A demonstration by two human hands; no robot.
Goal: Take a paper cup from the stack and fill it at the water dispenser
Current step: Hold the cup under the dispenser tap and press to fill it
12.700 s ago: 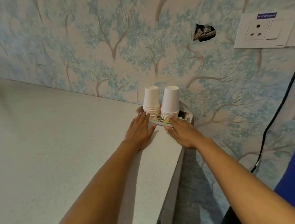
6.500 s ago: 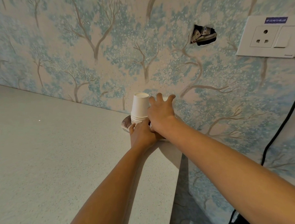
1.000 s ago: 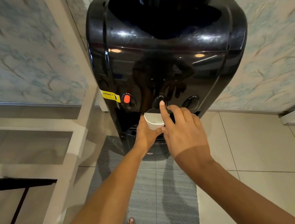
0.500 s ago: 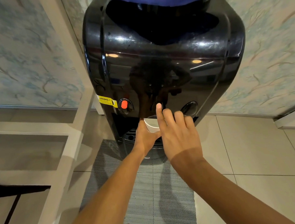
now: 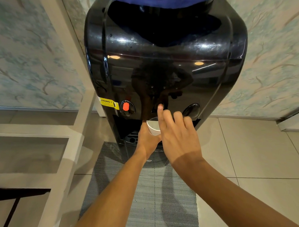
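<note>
A glossy black water dispenser (image 5: 165, 57) stands against the wall, a blue bottle on top. My left hand (image 5: 146, 139) grips a white paper cup (image 5: 153, 127) from below and holds it upright under the middle tap, in the dark recess. My right hand (image 5: 177, 134) reaches over the cup, index finger stretched out with its tip on the middle button (image 5: 159, 105); the other fingers are curled. My right hand covers most of the cup. I cannot see any water.
A red button (image 5: 126, 107) with a yellow warning sticker (image 5: 109, 103) sits left of the middle one, a dark button (image 5: 191, 109) to the right. White shelving (image 5: 67, 134) stands at the left. A grey mat (image 5: 149, 199) lies on the tiled floor.
Since the earliest frames a cup left the stack and came to the dispenser. In the last second my right index finger has stayed up at the middle button while the left hand keeps the cup beneath.
</note>
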